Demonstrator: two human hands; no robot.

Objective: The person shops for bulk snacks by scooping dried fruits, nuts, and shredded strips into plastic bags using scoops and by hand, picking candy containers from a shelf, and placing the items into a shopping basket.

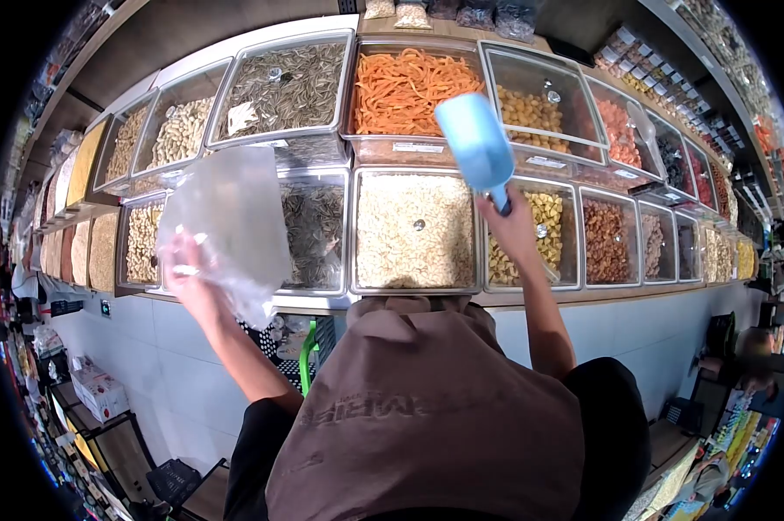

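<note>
My left hand is closed on a clear plastic bag, which hangs up and to the right over the bins of striped seeds. In my right hand is the dark handle of a light blue scoop. The scoop is raised, its head overlapping the right side of a bin of orange strips. No lid shows over those strips. Below the scoop, by my right hand, lies a lidded bin of yellow pieces. A lidded bin of pale kernels sits between my two hands.
More clear-lidded bins continue both ways, with peanuts at left and brown pieces at right. A white scoop lies on the upper right bins. Something with a green handle stands below the counter.
</note>
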